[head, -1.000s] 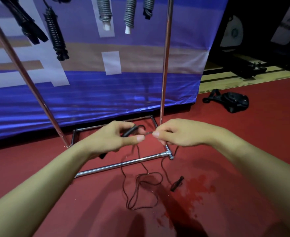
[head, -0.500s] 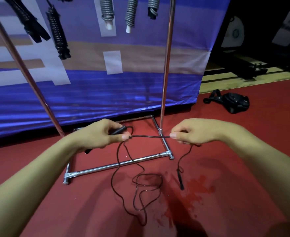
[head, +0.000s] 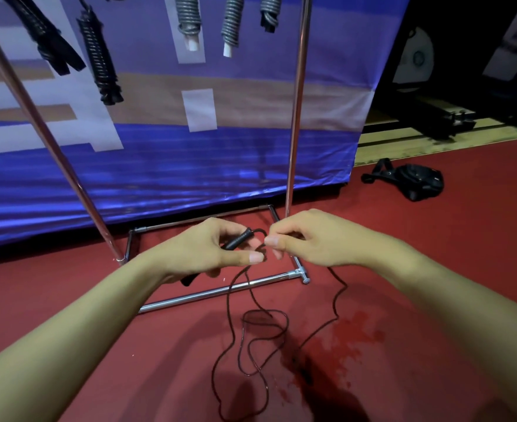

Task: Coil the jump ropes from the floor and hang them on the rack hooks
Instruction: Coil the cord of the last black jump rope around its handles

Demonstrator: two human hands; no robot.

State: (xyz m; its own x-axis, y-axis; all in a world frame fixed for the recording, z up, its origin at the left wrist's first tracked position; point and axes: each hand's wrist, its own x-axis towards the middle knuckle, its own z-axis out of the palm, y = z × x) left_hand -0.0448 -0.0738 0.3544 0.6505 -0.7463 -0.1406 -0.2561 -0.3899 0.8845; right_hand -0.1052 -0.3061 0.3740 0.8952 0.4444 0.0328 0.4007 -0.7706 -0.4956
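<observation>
The right hand point(head: 309, 239), apart half a second ago, is back beside the left hand point(head: 208, 251), pinching the black cord point(head: 252, 303) against the gripped handle point(head: 235, 240): another loop laid (most cord still trails on the floor point(head: 433, 300))

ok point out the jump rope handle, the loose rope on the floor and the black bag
jump rope handle point(head: 238, 239), head view, mid shaft
loose rope point(head: 263, 330), head view, floor loop
black bag point(head: 417, 181), head view, its body
</observation>
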